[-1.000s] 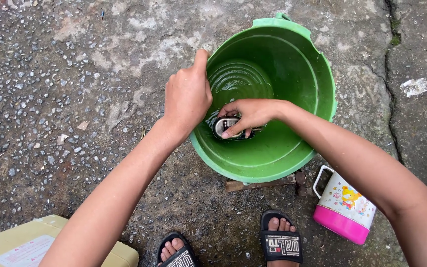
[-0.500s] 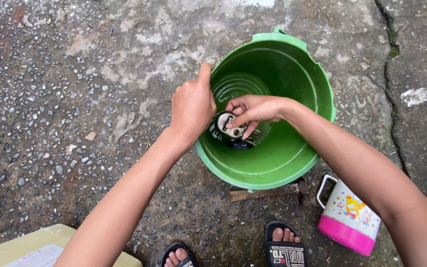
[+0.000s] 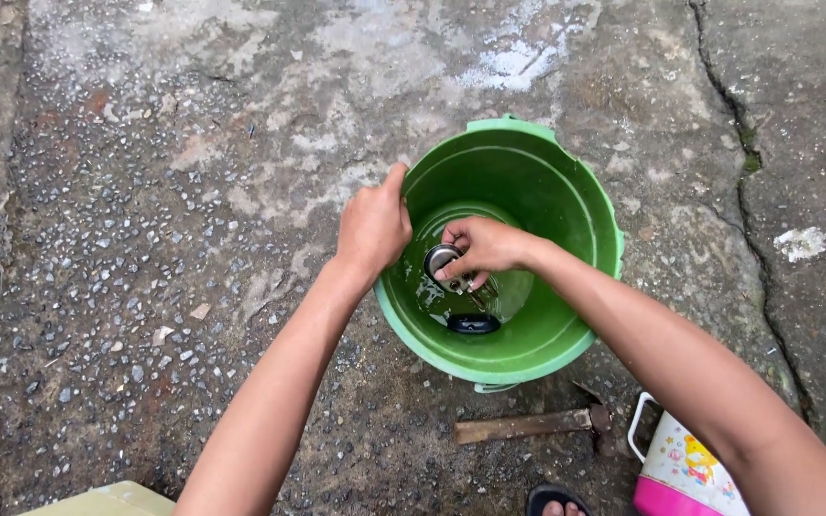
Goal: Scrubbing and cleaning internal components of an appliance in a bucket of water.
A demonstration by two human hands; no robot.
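Bucket (image 3: 566, 205) now sits further out, right hand (image 3: 483, 247) closed on round metal piece (image 3: 440, 260) over its shallow water, left hand (image 3: 373, 226) clamping the rim: keep that brace, rinse low to limit splashing.

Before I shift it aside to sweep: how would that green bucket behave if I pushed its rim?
The green bucket holds only shallow water, so it is probably light and would slide on the rough concrete. The left hand steadies its rim, hinting it tips or skids easily. Its thin plastic wall likely flexes.
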